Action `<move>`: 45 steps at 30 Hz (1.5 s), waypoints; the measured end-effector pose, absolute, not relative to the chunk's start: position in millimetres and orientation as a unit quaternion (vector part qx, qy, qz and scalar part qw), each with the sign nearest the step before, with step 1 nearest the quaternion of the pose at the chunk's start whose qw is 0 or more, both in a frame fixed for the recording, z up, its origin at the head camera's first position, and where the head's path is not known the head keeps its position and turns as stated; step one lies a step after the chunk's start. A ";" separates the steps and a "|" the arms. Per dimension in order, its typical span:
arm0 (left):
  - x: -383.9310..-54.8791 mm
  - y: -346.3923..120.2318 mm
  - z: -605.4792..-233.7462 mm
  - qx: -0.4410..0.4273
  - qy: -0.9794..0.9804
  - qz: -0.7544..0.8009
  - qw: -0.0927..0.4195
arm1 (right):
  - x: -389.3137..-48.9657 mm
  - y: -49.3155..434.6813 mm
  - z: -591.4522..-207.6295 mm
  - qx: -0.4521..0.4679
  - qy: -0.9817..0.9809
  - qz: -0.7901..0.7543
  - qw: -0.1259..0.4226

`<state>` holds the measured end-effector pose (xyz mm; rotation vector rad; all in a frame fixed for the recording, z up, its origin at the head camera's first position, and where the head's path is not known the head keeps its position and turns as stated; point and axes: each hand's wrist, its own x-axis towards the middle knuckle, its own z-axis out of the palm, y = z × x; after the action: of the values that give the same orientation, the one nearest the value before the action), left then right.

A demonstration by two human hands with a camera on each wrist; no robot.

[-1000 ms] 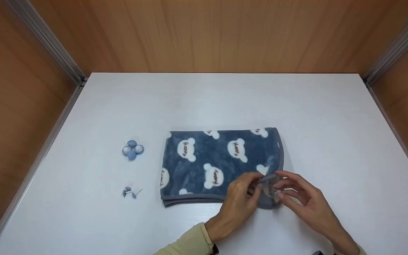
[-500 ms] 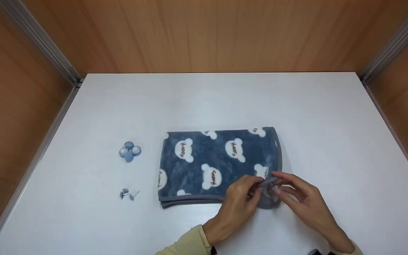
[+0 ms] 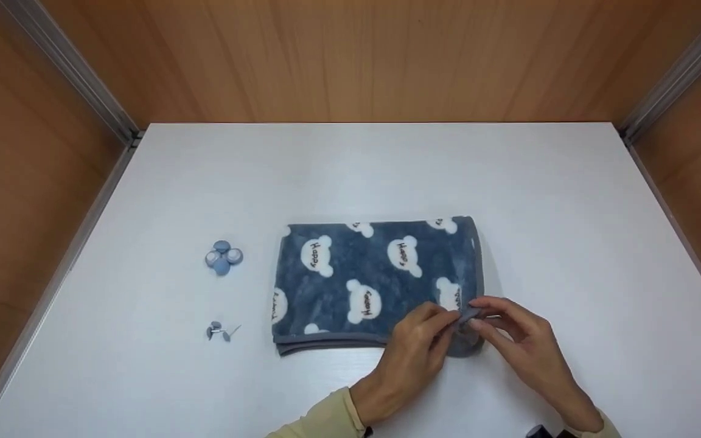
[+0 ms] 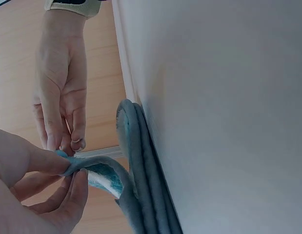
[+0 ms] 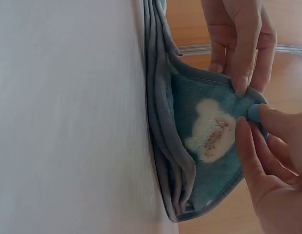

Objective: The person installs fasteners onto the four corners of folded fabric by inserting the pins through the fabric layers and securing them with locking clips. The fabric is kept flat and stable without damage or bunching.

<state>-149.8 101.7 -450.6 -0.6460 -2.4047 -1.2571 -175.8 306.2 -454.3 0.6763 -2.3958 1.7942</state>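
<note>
Left hand's (image 3: 414, 345) grip is pinching the blanket (image 3: 338, 267) edge, right hand's (image 3: 526, 348) a blue button (image 5: 253, 113); probably mid-fastening, with loose buttons (image 3: 221, 267) and pins (image 3: 227, 336) left on the desk (image 3: 143, 213).

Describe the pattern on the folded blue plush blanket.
White bear-head shapes, several with dark lettering, on the folded blue plush blanket; clearest in the head view.

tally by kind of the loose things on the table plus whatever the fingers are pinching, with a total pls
Folded blanket, its corner in the left hand: 1
Round blue or white-and-blue caps, clustered: 4
Flat-headed pins, counted by heads: 3
Small blue piece pinched by the right hand: 1
Total: 9
</note>
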 end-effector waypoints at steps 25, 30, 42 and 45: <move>-143.9 76.5 -445.3 -0.224 -0.868 -0.398 0.192 | -175.6 309.7 -453.2 0.197 -0.806 0.556 0.045; -145.1 55.8 -444.5 -0.190 -0.879 -0.381 0.214 | -176.6 308.2 -453.9 0.204 -0.807 0.553 0.043; -155.9 6.1 -443.4 -0.117 -0.891 -0.331 0.289 | -176.1 307.9 -453.6 0.196 -0.810 0.552 0.037; -158.3 -6.6 -442.5 -0.097 -0.895 -0.322 0.294 | -177.6 309.6 -455.3 0.223 -0.804 0.550 0.042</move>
<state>-158.3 -6.6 -442.5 -0.2573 -2.3821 -0.8567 -177.6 309.6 -455.3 0.6839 -2.4590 1.6830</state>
